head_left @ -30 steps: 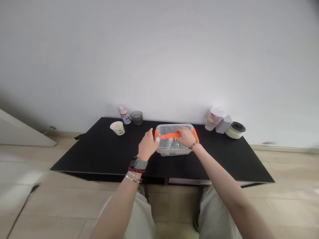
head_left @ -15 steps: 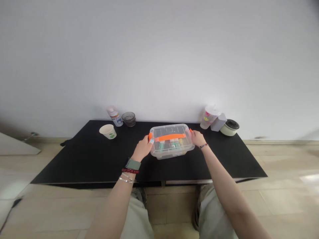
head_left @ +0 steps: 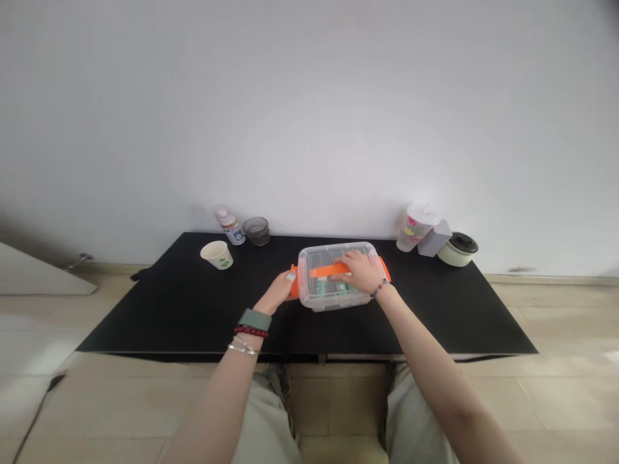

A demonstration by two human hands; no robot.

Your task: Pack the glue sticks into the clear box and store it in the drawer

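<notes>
A clear plastic storage box with an orange carry handle on its lid sits mid-table, lid on. Several small items with green and white labels show blurrily through the plastic. My left hand is closed on the orange latch at the box's left end, thumb on top. My right hand lies over the lid's right half, its bent fingers around the right part of the handle. Past it, at the box's right end, another orange latch sticks outward.
Along the left back are a paper cup, a spray can and a dark glass bowl. At the right back stand a lidded plastic cup, a white box and a cream pot with black lid. A wall rises behind the black table.
My right hand has left the right latch and moved onto the lid at the handle. My left hand stays at the left latch, which shows more of its orange surface. The view has shifted slightly.
</notes>
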